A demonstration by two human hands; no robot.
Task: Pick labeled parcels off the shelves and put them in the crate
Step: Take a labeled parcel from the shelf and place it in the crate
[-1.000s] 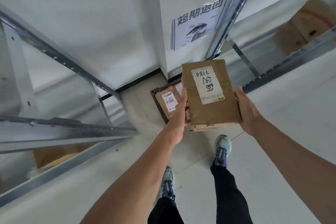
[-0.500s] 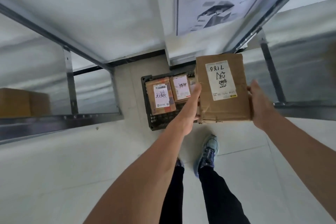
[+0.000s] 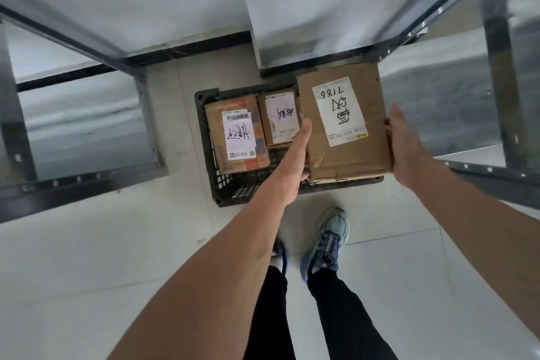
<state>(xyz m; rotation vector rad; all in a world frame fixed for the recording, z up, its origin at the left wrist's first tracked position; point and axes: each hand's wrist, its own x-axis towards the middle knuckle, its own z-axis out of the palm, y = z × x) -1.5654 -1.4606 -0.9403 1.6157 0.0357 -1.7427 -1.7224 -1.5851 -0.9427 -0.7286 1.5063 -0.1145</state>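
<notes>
- While the person stood over it, the black plastic crate [image 3: 210, 137] sat on the pale floor [image 3: 87, 257] between two grey metal shelf racks [image 3: 73, 181]. It was the biggest task thing in view, and its sides were open mesh.
- Above the right part of the crate was the big brown cardboard parcel [image 3: 350, 161], held up in the air and not yet set down. It looked stiff, with flat sides. Its lower edge was a bit creased, so it was likely not brand new. My guess was that it was not very heavy, since flat palms alone kept it up.
- Inside the crate lay a parcel with orange tape [image 3: 251, 161] on the left and a smaller brown parcel [image 3: 264, 117] beside it, both face up.
- The left hand [image 3: 295, 161] pressed flat on the big parcel's left side, and the right hand [image 3: 406, 149] pressed flat on its right side. The fingers were straight, not curled. Squeezing the two long sides seemed a good way to hold it.
- On the big parcel was a white label [image 3: 339, 111] with "7186" written by hand, two large handwritten characters, and small print I could not read fully.
- Both smaller parcels had white labels with handwriting too scribbly to read. The left one had a barcode [image 3: 237, 117].
</notes>
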